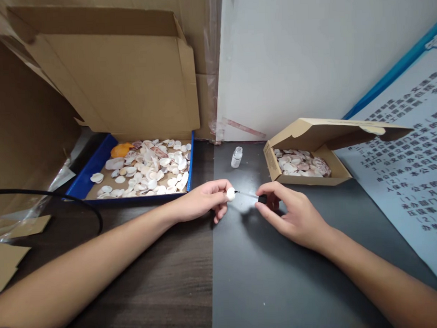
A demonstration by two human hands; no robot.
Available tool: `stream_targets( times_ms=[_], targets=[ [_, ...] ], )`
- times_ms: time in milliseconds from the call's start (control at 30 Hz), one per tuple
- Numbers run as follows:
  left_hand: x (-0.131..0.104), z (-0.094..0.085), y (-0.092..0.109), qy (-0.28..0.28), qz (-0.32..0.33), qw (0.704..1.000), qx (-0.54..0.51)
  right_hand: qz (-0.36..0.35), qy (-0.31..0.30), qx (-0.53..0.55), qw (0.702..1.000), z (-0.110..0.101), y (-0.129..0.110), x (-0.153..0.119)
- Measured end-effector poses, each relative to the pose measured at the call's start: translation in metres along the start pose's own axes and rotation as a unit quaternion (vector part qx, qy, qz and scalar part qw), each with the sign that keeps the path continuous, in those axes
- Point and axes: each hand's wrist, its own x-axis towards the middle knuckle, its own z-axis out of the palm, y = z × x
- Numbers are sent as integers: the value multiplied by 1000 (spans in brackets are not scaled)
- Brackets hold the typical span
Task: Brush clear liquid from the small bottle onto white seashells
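Observation:
My left hand (207,201) pinches a small white shell (230,194) between thumb and finger, over the edge of the dark grey mat. Facing it, my right hand (290,210) grips the black cap (262,199) of a thin clear rod (246,195). The rod's dark tip points left and is at the shell's right edge; whether they touch is hard to tell. Behind both hands, a small clear glass bottle (236,157) with a label stands upright and uncapped on the mat.
At the left, a blue-sided box (192,167) with a raised cardboard lid holds many shells. An open cardboard box (272,167) at the right holds more. A black cable (62,193) curves in from the left. Printed sheets (401,176) lean at the right.

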Motion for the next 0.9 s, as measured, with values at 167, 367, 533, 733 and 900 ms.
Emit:
stream_targets(
  times_ms=[167,367,533,733,900],
  targets=[
    [0,0,-1,0,2,1000,2,-22,19,15,999,0,0,0],
    [0,0,0,-2,4,1000,5,-4,12,-2,1000,0,0,0],
    [0,0,0,-2,1,1000,5,-43,20,27,999,0,0,-1],
    [0,0,0,-4,7,1000,5,-5,34,-8,999,-1,0,0],
    [0,0,0,-3,4,1000,4,-51,15,29,998,0,1,-2]
  ],
)
